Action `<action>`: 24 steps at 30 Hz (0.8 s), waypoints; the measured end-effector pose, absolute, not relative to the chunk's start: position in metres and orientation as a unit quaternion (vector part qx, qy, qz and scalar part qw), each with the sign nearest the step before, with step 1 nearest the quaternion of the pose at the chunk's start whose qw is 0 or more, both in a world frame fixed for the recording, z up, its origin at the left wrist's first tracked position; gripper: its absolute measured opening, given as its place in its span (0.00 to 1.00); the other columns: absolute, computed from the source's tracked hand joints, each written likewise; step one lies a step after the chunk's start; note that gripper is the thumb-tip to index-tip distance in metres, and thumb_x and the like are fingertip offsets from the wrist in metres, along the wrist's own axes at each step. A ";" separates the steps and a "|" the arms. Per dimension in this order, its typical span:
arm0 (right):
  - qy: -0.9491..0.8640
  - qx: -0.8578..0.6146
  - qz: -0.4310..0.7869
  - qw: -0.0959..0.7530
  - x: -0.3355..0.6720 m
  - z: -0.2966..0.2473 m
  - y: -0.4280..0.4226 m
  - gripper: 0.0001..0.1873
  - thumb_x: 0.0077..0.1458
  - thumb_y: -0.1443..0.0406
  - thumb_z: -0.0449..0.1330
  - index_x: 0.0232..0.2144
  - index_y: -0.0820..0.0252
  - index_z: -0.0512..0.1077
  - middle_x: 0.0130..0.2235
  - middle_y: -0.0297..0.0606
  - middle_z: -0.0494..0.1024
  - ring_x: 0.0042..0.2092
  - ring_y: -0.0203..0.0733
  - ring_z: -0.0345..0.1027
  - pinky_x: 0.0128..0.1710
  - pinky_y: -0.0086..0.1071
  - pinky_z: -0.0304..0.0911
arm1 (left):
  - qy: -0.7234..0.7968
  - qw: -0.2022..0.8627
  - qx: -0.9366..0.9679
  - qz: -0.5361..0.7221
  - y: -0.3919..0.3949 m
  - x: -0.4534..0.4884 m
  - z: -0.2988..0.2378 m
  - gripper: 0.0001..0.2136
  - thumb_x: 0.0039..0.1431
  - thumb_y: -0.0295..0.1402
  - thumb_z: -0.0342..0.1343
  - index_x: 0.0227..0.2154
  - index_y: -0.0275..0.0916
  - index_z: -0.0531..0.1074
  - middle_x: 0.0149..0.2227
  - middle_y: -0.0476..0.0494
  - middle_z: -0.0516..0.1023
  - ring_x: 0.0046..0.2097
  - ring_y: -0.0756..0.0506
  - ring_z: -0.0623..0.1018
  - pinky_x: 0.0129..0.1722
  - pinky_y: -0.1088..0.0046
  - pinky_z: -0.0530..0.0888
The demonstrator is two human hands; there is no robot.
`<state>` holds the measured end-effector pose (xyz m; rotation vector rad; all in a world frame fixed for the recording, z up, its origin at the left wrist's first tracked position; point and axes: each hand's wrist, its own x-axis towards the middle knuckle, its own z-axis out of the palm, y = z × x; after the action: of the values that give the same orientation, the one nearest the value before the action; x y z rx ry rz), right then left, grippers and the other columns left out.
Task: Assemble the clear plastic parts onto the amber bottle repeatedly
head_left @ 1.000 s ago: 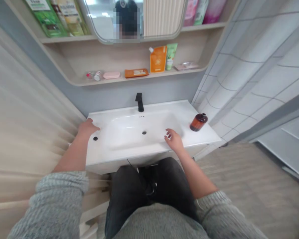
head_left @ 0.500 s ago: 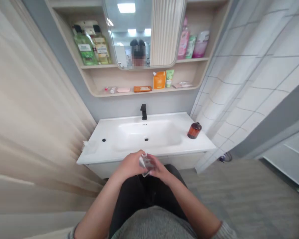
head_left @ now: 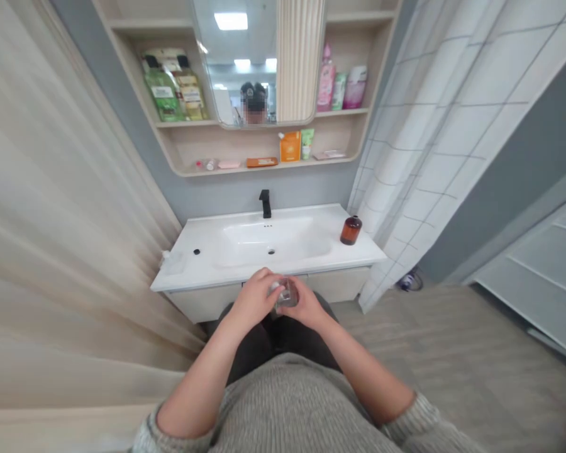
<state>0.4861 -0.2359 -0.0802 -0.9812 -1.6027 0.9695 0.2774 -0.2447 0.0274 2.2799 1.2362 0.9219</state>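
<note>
both hands in view, close together over the lap, in front of the near edge of the white tabletop (head_left: 188,274). left hand (head_left: 255,297) gripping a small clear container (head_left: 288,294) from its left side, thumb laid across it. right hand (head_left: 307,307) gripping the same container from the right, fingers curled round. container see-through, partly covered by the fingers; what is inside, if anything, too small to tell. it sits below the rim of the basin (head_left: 236,242), apart from the tabletop.

on the tabletop, left of the basin: a small round black piece (head_left: 197,251); farther out, at the left end beside the beige curtain (head_left: 66,207), a pale see-through item (head_left: 173,262), shape hard to make out. right of the basin: an amber bottle (head_left: 351,231), upright, dark at the shoulder. black faucet (head_left: 265,205) behind the basin, drain (head_left: 271,251) in its floor.

above, along the low shelf (head_left: 245,170), left to right: small containers near the left end, a pink bar-shaped item (head_left: 229,164), a flat orange packet (head_left: 262,162), an upright orange pouch (head_left: 290,147) with a white cap, a green tube (head_left: 307,145) just beside it. far right, white curtain (head_left: 434,163) with dark grid lines.
</note>
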 end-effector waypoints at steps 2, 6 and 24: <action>-0.660 -0.408 0.396 0.491 0.483 -0.082 -0.244 0.48 0.41 0.55 0.84 0.63 0.52 0.72 0.59 0.48 0.82 0.57 0.58 0.80 0.59 0.54 0.78 | 0.450 0.175 0.824 0.298 -0.249 0.275 0.027 0.12 0.73 0.35 0.60 0.55 0.44 0.83 0.48 0.40 0.82 0.53 0.38 0.82 0.58 0.56 0.79; -0.663 -0.407 0.401 0.483 0.479 -0.084 -0.254 0.47 0.42 0.54 0.84 0.62 0.53 0.73 0.57 0.46 0.83 0.55 0.56 0.81 0.57 0.53 0.79 | 0.452 0.187 0.822 0.291 -0.257 0.270 0.029 0.12 0.69 0.31 0.64 0.53 0.45 0.84 0.47 0.42 0.84 0.47 0.41 0.83 0.53 0.59 0.80; -0.701 -0.406 0.337 0.480 0.485 -0.065 -0.261 0.48 0.46 0.51 0.83 0.66 0.50 0.72 0.60 0.47 0.79 0.58 0.58 0.78 0.57 0.55 0.79 | 0.353 0.241 0.848 0.313 -0.261 0.258 0.039 0.25 0.59 0.21 0.58 0.57 0.47 0.80 0.58 0.41 0.82 0.62 0.40 0.80 0.67 0.49 0.76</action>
<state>0.4847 -0.2609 -0.0645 -0.9911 -1.7097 0.8217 0.2579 -0.2612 0.0395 2.3205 0.9659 0.8554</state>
